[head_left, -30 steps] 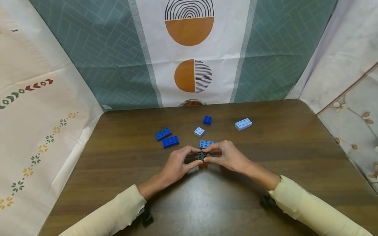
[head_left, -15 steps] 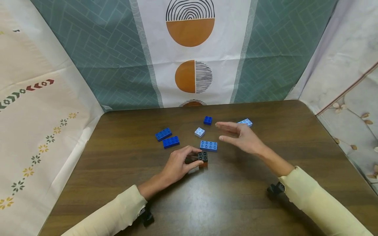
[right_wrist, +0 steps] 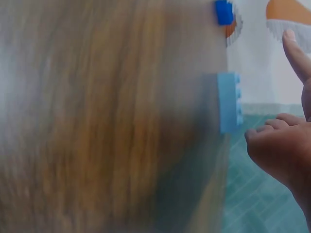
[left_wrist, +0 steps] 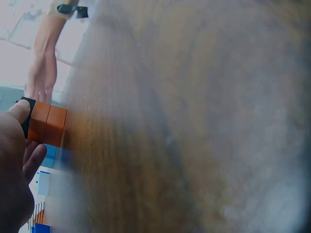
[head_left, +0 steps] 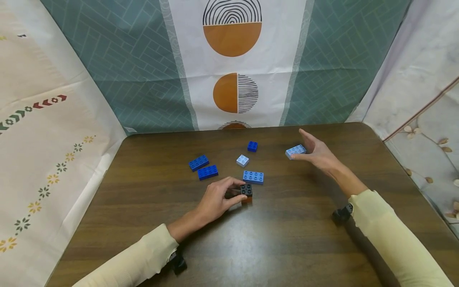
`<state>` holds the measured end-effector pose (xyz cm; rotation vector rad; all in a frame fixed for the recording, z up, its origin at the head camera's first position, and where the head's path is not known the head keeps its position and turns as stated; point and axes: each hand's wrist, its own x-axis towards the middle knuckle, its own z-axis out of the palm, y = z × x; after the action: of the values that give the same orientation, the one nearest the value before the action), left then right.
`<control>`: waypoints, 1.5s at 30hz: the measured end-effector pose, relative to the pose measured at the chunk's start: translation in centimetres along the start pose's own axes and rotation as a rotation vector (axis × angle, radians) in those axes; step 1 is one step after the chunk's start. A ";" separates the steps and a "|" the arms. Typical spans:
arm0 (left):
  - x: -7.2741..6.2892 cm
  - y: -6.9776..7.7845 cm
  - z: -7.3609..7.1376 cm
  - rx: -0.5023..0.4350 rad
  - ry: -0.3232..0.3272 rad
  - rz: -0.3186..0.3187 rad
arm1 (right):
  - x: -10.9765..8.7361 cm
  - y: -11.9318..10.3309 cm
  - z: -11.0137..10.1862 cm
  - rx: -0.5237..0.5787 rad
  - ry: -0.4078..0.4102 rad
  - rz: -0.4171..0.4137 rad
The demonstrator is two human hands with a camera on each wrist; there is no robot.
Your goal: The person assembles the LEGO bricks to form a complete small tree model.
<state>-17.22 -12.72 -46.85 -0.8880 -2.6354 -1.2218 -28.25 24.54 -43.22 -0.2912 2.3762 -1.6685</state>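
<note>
My left hand pinches a black brick between thumb and fingers. In the left wrist view the black brick caps a stack of two orange bricks that stands on the table. My right hand is spread with thumb and fingers apart, above and beside a light blue long brick at the right. In the right wrist view that light blue brick lies on the table, apart from the hand. Just behind the stack lies a mid-blue long brick.
Two dark blue long bricks lie left of the stack. Behind it are a small pale blue square brick and a small dark blue square brick. The wooden table meets a patterned cloth at its far edge.
My right hand has let go of the black brick and moved right and away from me to the light blue brick. The left hand stays in place on the stack.
</note>
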 end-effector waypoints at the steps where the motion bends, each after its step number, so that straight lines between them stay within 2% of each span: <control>1: 0.0 0.0 0.0 0.001 -0.001 -0.001 | 0.1 0.2 -0.1 -0.002 -0.013 0.006; 7: 0.0 0.0 0.0 0.008 -0.002 -0.003 | 0.7 1.4 -0.3 -0.099 -0.046 0.037; 12: 0.0 0.0 0.0 0.012 0.000 -0.003 | 0.9 1.9 -0.2 -0.213 -0.022 0.054; 22: -0.1 0.2 -0.1 0.000 0.000 0.001 | 1.1 2.5 0.1 -0.286 0.058 -0.015; 34: 0.0 0.2 0.0 0.006 0.000 -0.007 | 0.5 1.7 0.4 -0.369 0.116 -0.031; 39: -0.1 0.1 0.0 0.001 0.001 -0.003 | -0.4 0.4 1.4 -0.352 0.086 -0.088; 45: -0.1 0.1 0.0 -0.012 -0.002 -0.002 | -2.0 -2.0 3.4 -0.297 -0.044 -0.172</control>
<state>-17.10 -12.71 -46.78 -0.8889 -2.6337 -1.2394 -25.24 21.37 -42.34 -0.5916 2.6275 -1.3511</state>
